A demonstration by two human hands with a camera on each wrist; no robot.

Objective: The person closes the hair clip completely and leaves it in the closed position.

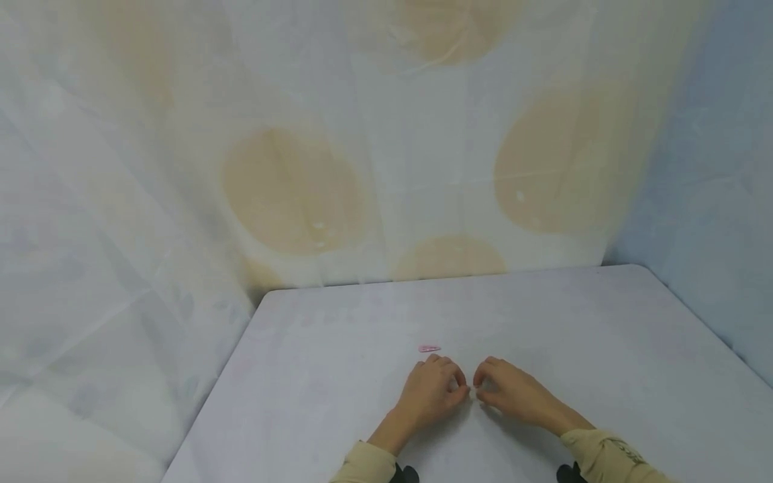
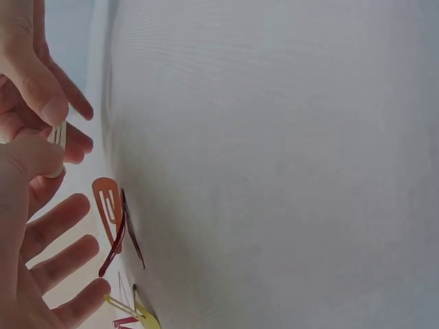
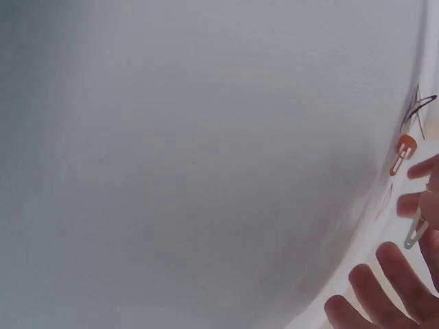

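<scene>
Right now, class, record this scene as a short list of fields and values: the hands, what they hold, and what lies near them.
left hand: pinches a pale hair clip with thumb and finger
right hand: fingertips meet the left hand's, also on the pale clip
pink hair clip: on the table, just beyond the left hand
orange hair clip: lies by the fingers, apart from them
yellow hair clip: near the orange one

Setting: makeshift recording booth, not a lived-in room. Evidence: pale surface [image 1: 338, 335] with rounded corners; wrinkled white sheeting with tan circles [image 1: 292, 191] behind; plain blue sheeting [image 1: 712, 168] at right.
</scene>
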